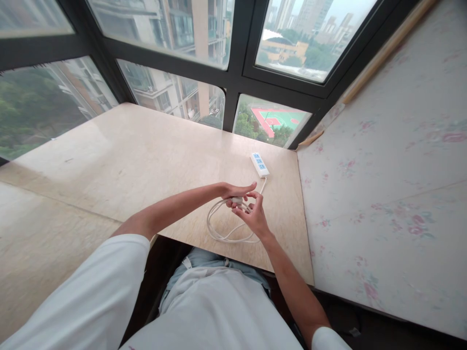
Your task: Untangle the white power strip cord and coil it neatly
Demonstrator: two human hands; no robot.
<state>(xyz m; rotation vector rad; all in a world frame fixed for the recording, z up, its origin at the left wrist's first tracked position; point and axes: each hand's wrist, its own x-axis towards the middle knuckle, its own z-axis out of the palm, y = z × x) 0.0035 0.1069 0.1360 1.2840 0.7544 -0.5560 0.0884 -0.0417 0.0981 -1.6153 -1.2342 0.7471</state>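
Head view: we look down on both our hands over a pale desk (146,155), set in a windowed corner.
Left hand: our left hand (233,191) curls its fingers round the white plug end (237,200) of a cord, thumb stretched out above.
Right hand: our right hand (258,218) is bent round the cord close to the plug end; how firmly it grips, we cannot tell.
Cord: the white cord (222,238) hangs in loose loops below our hands, partly hidden behind the right one.
Power strip: the white power strip (260,165) lies beyond our hands, near the window, its cord end towards us.
Strip face: we see blue socket panels in a row; any lettering is too small to read.
Desk surface: faintly mottled and glossy, with a seam crossing the left part.
Window: dark frames (235,80) meet the desk's far edge; through the glass we see buildings, trees and a red and green sports court (277,119).
Wall: to our right, pink-flowered wallpaper (383,204) runs beside the desk, with a wooden strip (386,53) along its upper edge.
Clothing: our white shirt (215,311) fills the near edge.
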